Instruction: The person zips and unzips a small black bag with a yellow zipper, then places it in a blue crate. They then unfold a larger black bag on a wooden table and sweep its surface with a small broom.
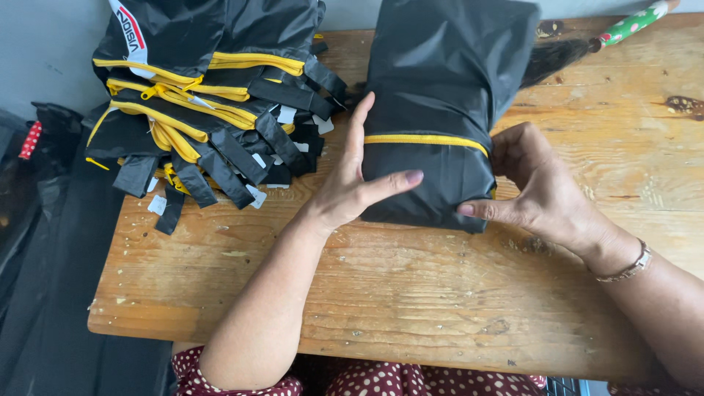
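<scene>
The person presses a folded black bag with a yellow zipper between both hands on the wooden table. The left hand lies flat against its left edge, fingers open, thumb on the fabric. The right hand cups its right edge, thumb at the lower corner. A pile of similar bags lies to the left.

Folded pouch on table between both hands; pile of pouches left; brush behind, right
</scene>
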